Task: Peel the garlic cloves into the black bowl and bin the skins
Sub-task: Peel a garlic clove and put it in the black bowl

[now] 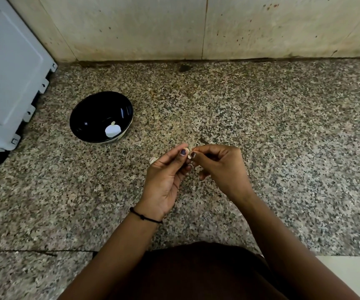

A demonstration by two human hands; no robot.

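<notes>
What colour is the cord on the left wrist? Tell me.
Black: a thin knotted cord around the left wrist, clearest in the head view.

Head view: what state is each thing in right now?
Black round bowl: upright on the counter, one white peeled clove inside.
Small pale garlic clove: pinched between both hands, partly hidden.
Left hand: gripping the clove.
Right hand: gripping the clove.

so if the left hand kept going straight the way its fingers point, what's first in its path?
The left hand points up and to the right, fingertips pinching the garlic clove. Straight on, it would probably meet the right hand fingertips, which are on the same clove. Depth is hard to judge.
</notes>
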